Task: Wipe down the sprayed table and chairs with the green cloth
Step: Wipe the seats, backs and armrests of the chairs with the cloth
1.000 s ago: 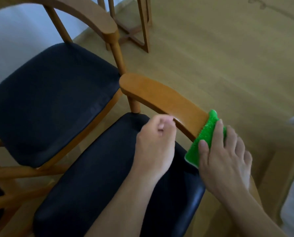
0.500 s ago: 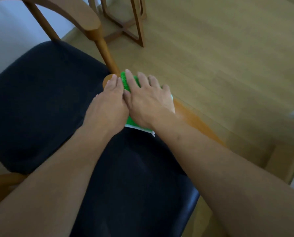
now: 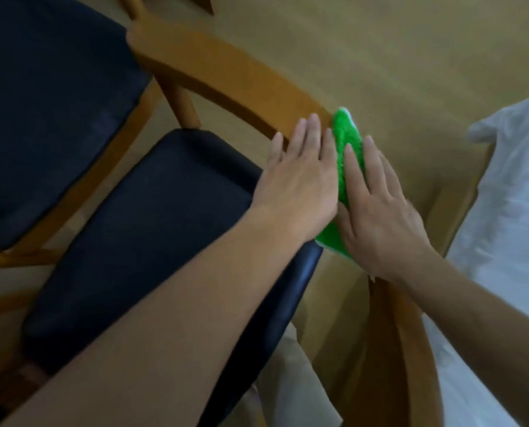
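Note:
A green cloth (image 3: 347, 149) lies over the curved wooden armrest (image 3: 226, 72) of the near chair, whose dark seat cushion (image 3: 152, 235) is below my left forearm. My right hand (image 3: 380, 208) presses flat on the cloth with straight fingers. My left hand (image 3: 300, 180) lies flat beside it on the armrest's inner side, fingers straight, its edge touching the cloth. Most of the cloth is hidden between and under the two hands.
A second chair with a dark cushion (image 3: 50, 97) stands close on the left. White bedding (image 3: 509, 241) fills the right edge. The armrest continues as a wooden rail (image 3: 404, 349) toward me. Pale wooden floor (image 3: 380, 57) spreads beyond.
Both hands and the cloth have slid back along the armrest from its front tip toward me. The camera view has shifted and tilted.

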`<action>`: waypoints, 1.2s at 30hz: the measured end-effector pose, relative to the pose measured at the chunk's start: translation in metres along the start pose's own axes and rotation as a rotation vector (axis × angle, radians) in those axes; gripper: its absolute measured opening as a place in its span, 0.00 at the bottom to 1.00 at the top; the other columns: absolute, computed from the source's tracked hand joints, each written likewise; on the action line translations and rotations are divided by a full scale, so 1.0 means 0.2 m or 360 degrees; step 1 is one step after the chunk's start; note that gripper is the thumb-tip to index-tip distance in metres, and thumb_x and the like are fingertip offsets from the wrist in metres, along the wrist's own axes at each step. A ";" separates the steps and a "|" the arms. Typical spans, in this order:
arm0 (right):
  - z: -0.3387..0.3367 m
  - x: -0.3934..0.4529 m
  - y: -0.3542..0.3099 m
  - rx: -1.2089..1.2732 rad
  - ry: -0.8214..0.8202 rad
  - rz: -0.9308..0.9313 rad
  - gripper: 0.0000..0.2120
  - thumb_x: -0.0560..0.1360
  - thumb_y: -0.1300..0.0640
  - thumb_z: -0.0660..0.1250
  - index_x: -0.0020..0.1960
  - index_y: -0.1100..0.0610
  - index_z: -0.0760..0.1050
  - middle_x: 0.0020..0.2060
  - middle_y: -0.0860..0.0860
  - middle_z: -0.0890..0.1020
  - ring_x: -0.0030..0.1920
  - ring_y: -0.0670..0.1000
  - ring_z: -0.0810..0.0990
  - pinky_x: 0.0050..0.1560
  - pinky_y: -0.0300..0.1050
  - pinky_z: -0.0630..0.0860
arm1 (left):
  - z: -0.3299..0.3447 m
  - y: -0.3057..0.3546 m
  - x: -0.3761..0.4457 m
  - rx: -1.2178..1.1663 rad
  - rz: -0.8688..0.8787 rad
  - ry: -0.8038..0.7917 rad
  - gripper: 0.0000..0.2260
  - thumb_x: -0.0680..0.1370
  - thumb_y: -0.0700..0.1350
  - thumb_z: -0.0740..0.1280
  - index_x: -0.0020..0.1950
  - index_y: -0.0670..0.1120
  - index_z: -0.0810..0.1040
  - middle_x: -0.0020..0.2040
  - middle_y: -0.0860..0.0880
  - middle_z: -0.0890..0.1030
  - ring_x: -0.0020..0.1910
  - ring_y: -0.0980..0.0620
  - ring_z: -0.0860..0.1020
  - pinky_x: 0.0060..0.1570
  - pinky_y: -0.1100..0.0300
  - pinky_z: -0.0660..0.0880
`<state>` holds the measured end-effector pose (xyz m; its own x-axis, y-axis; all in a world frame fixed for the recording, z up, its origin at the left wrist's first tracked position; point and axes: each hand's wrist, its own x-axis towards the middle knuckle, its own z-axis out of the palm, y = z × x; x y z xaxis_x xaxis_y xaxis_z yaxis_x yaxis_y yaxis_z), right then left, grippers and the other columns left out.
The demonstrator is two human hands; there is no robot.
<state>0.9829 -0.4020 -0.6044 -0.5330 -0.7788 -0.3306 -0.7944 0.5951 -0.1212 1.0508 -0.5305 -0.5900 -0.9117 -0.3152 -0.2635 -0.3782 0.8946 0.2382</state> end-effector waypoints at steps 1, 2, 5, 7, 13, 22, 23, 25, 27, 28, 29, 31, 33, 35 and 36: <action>0.03 -0.12 0.02 -0.0030 -0.0061 0.0035 0.33 0.81 0.41 0.42 0.79 0.55 0.36 0.78 0.58 0.39 0.78 0.57 0.38 0.76 0.58 0.50 | 0.05 0.06 -0.07 -0.0028 0.0086 -0.0008 0.32 0.81 0.48 0.57 0.78 0.41 0.44 0.79 0.38 0.44 0.78 0.43 0.44 0.73 0.42 0.43; 0.06 -0.23 0.02 -0.0050 -0.0121 0.0057 0.34 0.81 0.41 0.44 0.78 0.56 0.34 0.78 0.57 0.37 0.77 0.57 0.35 0.77 0.59 0.48 | 0.09 0.12 -0.15 -0.0062 0.0161 -0.0008 0.33 0.81 0.48 0.58 0.78 0.42 0.42 0.79 0.39 0.44 0.78 0.43 0.43 0.73 0.42 0.42; 0.10 -0.49 -0.01 -0.0130 -0.0211 0.0009 0.38 0.81 0.41 0.51 0.78 0.55 0.33 0.77 0.58 0.36 0.76 0.59 0.31 0.77 0.59 0.42 | 0.19 0.27 -0.42 -0.0218 0.0305 0.0011 0.33 0.81 0.46 0.57 0.78 0.45 0.38 0.79 0.42 0.44 0.78 0.45 0.43 0.73 0.41 0.43; 0.11 -0.62 -0.06 -0.0191 -0.0265 0.0066 0.36 0.80 0.41 0.48 0.79 0.55 0.36 0.77 0.59 0.37 0.75 0.58 0.31 0.76 0.57 0.40 | 0.22 0.33 -0.57 -0.0339 0.0350 -0.0077 0.29 0.82 0.44 0.55 0.79 0.46 0.43 0.80 0.45 0.49 0.78 0.47 0.46 0.74 0.40 0.47; 0.11 -1.00 -0.26 -0.0207 -0.0313 0.0311 0.34 0.76 0.45 0.36 0.79 0.56 0.50 0.78 0.56 0.43 0.78 0.57 0.39 0.75 0.57 0.41 | 0.22 0.37 -0.94 -0.0840 0.0339 -0.0153 0.22 0.82 0.42 0.54 0.77 0.47 0.58 0.58 0.43 0.79 0.53 0.44 0.78 0.47 0.50 0.74; 0.16 -1.42 -0.47 -0.0308 -0.0225 -0.0213 0.24 0.73 0.53 0.66 0.65 0.64 0.75 0.65 0.62 0.75 0.70 0.68 0.66 0.70 0.68 0.52 | 0.34 0.48 -1.54 -0.0864 -0.0039 -0.0285 0.27 0.81 0.43 0.55 0.79 0.50 0.50 0.58 0.42 0.80 0.51 0.42 0.79 0.45 0.50 0.73; 0.17 -1.45 -0.49 -0.0334 -0.0238 -0.0288 0.25 0.70 0.54 0.69 0.63 0.65 0.76 0.61 0.63 0.78 0.66 0.68 0.71 0.69 0.70 0.57 | 0.36 0.49 -1.60 -0.0803 -0.0112 -0.0327 0.27 0.80 0.43 0.55 0.78 0.51 0.49 0.61 0.43 0.78 0.54 0.43 0.78 0.45 0.50 0.71; 0.22 -1.50 -0.57 -0.0402 -0.0323 -0.0438 0.25 0.70 0.53 0.63 0.63 0.64 0.76 0.55 0.61 0.80 0.59 0.66 0.76 0.68 0.68 0.61 | 0.39 0.49 -1.73 -0.0745 -0.0331 -0.0492 0.27 0.80 0.46 0.55 0.76 0.53 0.47 0.68 0.44 0.72 0.62 0.42 0.74 0.51 0.47 0.70; 0.28 -1.52 -0.69 -0.0441 -0.0538 -0.0609 0.30 0.73 0.51 0.55 0.70 0.65 0.69 0.56 0.60 0.79 0.57 0.62 0.76 0.67 0.62 0.63 | 0.45 0.46 -1.87 -0.0738 -0.0545 -0.0604 0.27 0.81 0.46 0.55 0.77 0.51 0.46 0.73 0.47 0.65 0.70 0.44 0.67 0.65 0.48 0.66; 0.33 -1.52 -0.77 -0.0449 -0.0638 -0.0697 0.31 0.75 0.50 0.53 0.74 0.65 0.61 0.59 0.59 0.77 0.58 0.61 0.74 0.66 0.59 0.63 | 0.47 0.43 -1.93 -0.0716 -0.0618 -0.0634 0.28 0.81 0.45 0.53 0.78 0.49 0.43 0.75 0.48 0.62 0.73 0.46 0.62 0.70 0.51 0.60; 0.39 -1.52 -0.83 -0.0435 -0.0731 -0.0756 0.32 0.77 0.50 0.51 0.77 0.65 0.52 0.62 0.59 0.74 0.60 0.60 0.72 0.65 0.56 0.64 | 0.49 0.40 -1.99 -0.0709 -0.0664 -0.0632 0.28 0.82 0.44 0.51 0.78 0.47 0.40 0.77 0.48 0.59 0.76 0.48 0.56 0.74 0.53 0.54; 0.48 -1.50 -0.97 -0.0354 -0.0833 -0.0871 0.34 0.79 0.49 0.50 0.78 0.63 0.41 0.68 0.59 0.67 0.65 0.58 0.68 0.67 0.53 0.62 | 0.52 0.32 -2.11 -0.0770 -0.0801 -0.0503 0.28 0.82 0.42 0.47 0.78 0.47 0.36 0.80 0.52 0.51 0.77 0.54 0.47 0.74 0.57 0.41; 0.55 -1.47 -1.09 -0.0211 -0.0836 -0.0946 0.35 0.81 0.49 0.52 0.77 0.60 0.35 0.76 0.59 0.56 0.72 0.56 0.61 0.72 0.51 0.57 | 0.53 0.24 -2.21 -0.0855 -0.0951 -0.0341 0.27 0.83 0.43 0.44 0.77 0.52 0.33 0.78 0.57 0.40 0.76 0.58 0.37 0.69 0.60 0.31; 0.59 -1.44 -1.20 -0.0143 -0.0833 -0.1052 0.35 0.82 0.50 0.51 0.76 0.58 0.30 0.78 0.60 0.42 0.78 0.56 0.47 0.76 0.51 0.48 | 0.52 0.19 -2.28 -0.0844 -0.1140 -0.0242 0.27 0.83 0.45 0.43 0.76 0.56 0.30 0.74 0.60 0.32 0.70 0.61 0.27 0.65 0.62 0.26; 0.61 -1.42 -1.26 -0.0144 -0.0794 -0.1114 0.35 0.82 0.51 0.50 0.76 0.57 0.28 0.77 0.60 0.37 0.78 0.58 0.41 0.77 0.53 0.45 | 0.51 0.15 -2.31 -0.0816 -0.1264 -0.0216 0.27 0.83 0.46 0.43 0.74 0.57 0.28 0.74 0.61 0.30 0.68 0.62 0.25 0.65 0.61 0.26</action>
<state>1.3695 -0.3061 -0.5949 0.2606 -0.7699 -0.5826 -0.9237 -0.0234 -0.3824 1.4762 -0.3250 -0.5571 -0.3443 -0.7023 -0.6230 -0.9322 0.1771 0.3155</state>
